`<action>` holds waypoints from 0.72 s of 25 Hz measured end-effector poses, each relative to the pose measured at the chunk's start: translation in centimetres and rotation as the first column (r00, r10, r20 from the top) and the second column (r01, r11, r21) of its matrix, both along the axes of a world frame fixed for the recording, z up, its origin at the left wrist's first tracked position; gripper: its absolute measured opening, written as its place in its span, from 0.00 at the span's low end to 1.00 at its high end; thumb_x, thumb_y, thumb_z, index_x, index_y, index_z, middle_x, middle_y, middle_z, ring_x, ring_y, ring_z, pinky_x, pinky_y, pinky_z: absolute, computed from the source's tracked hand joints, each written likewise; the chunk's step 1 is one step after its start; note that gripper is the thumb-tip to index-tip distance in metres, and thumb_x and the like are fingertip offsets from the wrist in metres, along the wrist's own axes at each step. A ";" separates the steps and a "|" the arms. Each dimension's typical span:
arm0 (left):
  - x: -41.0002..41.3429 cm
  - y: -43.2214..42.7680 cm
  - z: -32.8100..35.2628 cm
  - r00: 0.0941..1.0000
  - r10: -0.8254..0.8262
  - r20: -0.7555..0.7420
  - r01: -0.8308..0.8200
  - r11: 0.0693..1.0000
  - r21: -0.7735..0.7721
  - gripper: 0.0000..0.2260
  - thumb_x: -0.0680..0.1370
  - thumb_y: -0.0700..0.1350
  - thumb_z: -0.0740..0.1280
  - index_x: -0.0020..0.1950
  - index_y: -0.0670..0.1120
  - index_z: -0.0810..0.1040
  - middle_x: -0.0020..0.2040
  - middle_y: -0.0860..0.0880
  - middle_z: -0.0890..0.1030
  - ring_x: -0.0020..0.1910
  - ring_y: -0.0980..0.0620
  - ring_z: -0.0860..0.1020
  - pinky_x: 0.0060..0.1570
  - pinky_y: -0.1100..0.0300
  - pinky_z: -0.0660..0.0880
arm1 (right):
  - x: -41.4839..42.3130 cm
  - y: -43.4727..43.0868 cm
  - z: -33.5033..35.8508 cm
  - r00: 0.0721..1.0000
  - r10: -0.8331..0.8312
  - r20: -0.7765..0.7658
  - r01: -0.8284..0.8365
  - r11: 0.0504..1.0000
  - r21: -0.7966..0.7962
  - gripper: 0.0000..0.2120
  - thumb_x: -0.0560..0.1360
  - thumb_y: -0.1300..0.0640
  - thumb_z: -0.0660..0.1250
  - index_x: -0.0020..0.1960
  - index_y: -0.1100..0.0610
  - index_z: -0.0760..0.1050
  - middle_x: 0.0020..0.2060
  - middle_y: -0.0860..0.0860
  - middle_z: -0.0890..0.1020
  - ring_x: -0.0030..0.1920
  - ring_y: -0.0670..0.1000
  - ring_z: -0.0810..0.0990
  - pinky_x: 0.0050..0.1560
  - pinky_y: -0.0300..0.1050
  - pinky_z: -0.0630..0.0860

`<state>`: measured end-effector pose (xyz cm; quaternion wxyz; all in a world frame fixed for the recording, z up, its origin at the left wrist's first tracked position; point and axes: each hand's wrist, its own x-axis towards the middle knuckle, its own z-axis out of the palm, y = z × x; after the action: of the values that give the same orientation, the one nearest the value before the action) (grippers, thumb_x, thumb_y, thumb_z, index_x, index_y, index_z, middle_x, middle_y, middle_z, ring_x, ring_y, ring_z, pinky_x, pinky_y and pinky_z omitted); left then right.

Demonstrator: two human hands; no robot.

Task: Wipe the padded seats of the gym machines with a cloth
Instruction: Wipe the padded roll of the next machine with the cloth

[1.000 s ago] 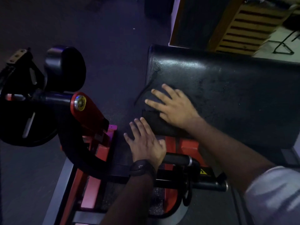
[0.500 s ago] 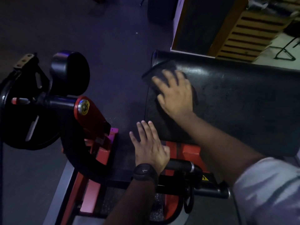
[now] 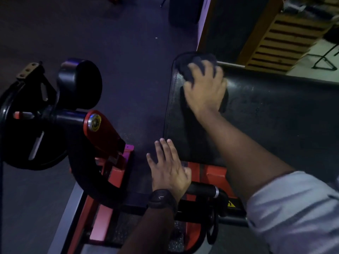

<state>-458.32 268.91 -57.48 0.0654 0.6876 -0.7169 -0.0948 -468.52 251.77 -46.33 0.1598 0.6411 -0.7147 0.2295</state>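
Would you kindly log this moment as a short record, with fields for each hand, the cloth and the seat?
right hand: presses the cloth, fingers spread, slightly blurred
cloth: dark, bunched at the seat's far left corner
padded seat: black, wide, on a red frame
left hand: flat, fingers straight, at the seat's near left corner; holds nothing
wristwatch: on the left wrist
roller pad: black, left of the seat, apart from it

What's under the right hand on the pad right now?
A dark cloth, pressed by the right hand onto the black padded seat near its far left corner. It shows ahead of and beside the hand; the part beneath the palm is covered.
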 end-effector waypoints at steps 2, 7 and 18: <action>0.1 0.1 0.2 1.000 -0.005 0.005 0.005 1.000 0.014 0.40 0.70 0.54 0.49 0.79 0.34 0.61 0.77 0.34 0.65 0.77 0.35 0.64 0.68 0.30 0.66 | 0.5 0.5 -1.0 0.902 0.304 -0.306 -0.312 0.950 0.025 0.25 0.73 0.45 0.62 0.70 0.44 0.73 0.72 0.51 0.72 0.69 0.62 0.70 0.61 0.59 0.70; 0.1 0.0 0.1 0.999 0.017 0.028 -0.018 0.999 0.030 0.41 0.70 0.55 0.47 0.80 0.35 0.56 0.79 0.35 0.62 0.79 0.37 0.60 0.70 0.32 0.64 | 0.2 -0.3 0.2 0.992 -0.094 0.083 0.094 0.996 0.004 0.26 0.74 0.46 0.60 0.72 0.42 0.70 0.73 0.49 0.70 0.71 0.60 0.68 0.63 0.58 0.69; 0.1 0.0 0.0 0.999 0.021 0.039 -0.023 0.998 0.063 0.41 0.69 0.55 0.55 0.79 0.35 0.61 0.77 0.35 0.65 0.76 0.37 0.65 0.66 0.32 0.69 | -1.5 4.0 -4.8 0.822 0.383 -0.420 -0.391 0.918 0.072 0.26 0.73 0.46 0.64 0.71 0.44 0.71 0.73 0.53 0.71 0.71 0.63 0.69 0.61 0.61 0.70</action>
<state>-458.22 268.92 -57.44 0.0308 0.6988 -0.7071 -0.1034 -469.97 255.73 -51.12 0.2675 0.8057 -0.5153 0.1175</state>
